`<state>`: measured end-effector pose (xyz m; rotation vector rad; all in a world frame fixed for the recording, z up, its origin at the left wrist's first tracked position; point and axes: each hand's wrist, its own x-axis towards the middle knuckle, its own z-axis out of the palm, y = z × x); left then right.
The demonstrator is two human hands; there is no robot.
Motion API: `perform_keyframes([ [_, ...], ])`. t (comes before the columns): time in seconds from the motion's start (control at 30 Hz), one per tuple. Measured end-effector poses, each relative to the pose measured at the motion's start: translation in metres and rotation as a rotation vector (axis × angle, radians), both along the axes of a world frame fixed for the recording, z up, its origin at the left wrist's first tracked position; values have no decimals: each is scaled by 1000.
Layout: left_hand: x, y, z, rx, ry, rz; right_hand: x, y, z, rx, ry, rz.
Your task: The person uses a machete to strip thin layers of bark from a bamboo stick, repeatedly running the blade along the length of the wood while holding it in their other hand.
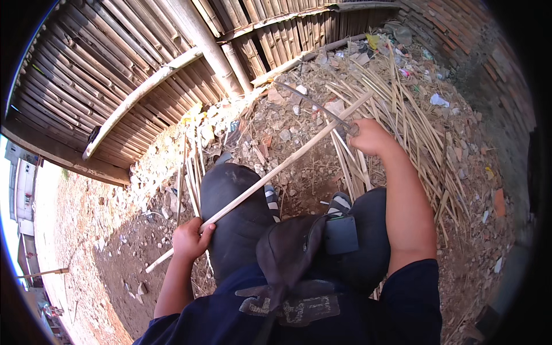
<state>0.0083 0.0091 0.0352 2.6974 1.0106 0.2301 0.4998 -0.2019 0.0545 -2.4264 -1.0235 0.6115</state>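
Stony, littered ground runs up to a bamboo-slat wall along its far left edge and a brick wall along its right. Above it, a pale bamboo strip slants across the squatting person's left knee; its long axis climbs from lower left to upper right, the far end pointing over a loose pile of split strips near the ground's right edge.

Fingers wrapped round the strip, the left hand grips it close to its near end, which juts out past the fist. The right hand, its arm reaching forward past the right knee, is closed about the handle of a long, thin blade. That blade points away to the upper left and crosses the strip in view; whether they touch cannot be told.

Rubble and stones lie between the strip and the bamboo-slat wall. Leftward, the ground opens wide into sunlight, while the pile crowds the right hand's outer side.
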Motion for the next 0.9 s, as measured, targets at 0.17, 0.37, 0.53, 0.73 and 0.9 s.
perform_keyframes([
  [0.17, -3, 2, -6, -38, -20, -31, -48, 11, 31, -93, -155, 225],
  [0.37, -1, 3, -9, -46, -83, 0, 0, -11, 17, 69, 99, -150],
  [0.53, -2, 0, -6, -26, -97, -36, -38, 4, 34, -36, -109, 95],
  [0.73, -1, 10, -7, -124, -89, -64, 17, -8, 1, 19, 94, -71],
  [0.9, 0, 8, -1, -56, 0, -80, -2, -4, 6, 58, -113, -98],
])
